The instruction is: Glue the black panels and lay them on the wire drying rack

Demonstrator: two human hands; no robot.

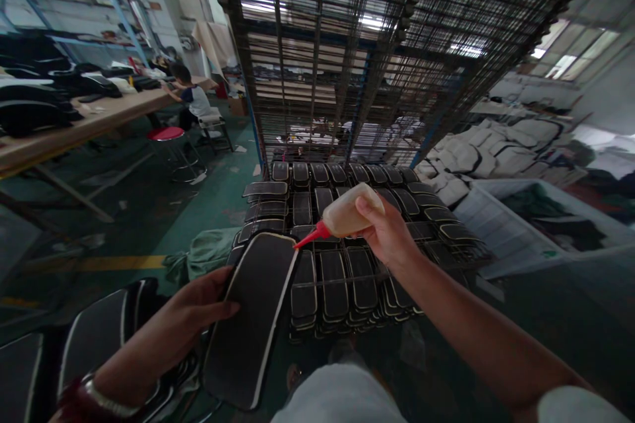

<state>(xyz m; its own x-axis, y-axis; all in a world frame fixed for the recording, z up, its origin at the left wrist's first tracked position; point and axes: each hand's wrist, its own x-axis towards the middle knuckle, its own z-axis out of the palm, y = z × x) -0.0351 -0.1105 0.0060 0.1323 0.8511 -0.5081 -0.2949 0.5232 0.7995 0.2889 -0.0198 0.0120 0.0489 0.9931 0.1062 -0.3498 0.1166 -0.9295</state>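
Observation:
My left hand (pixel 206 307) grips a flat dark panel (pixel 255 310) with rounded corners and a pale edge line, thumb on its face and the fingers behind it. In my right hand (pixel 380 228) is a translucent squeeze bottle (pixel 344 211) holding yellowish liquid, tipped down to the left. Its red nozzle (pixel 311 236) points at the upper right corner of the panel and appears to touch the pale edge there. Behind the panel, several similar dark panels (pixel 333 284) lie in rows and stacks on a rack.
Tall wire-mesh shelves (pixel 317 46) tilt up above the rack. More panels (pixel 96 324) lie at lower left. A green cloth (pixel 213 251) sits on the floor. On the right stands a white bin (pixel 516 211). Left are a long table (pixel 114 106), a red stool (pixel 166 133) and a seated person (pixel 191 96).

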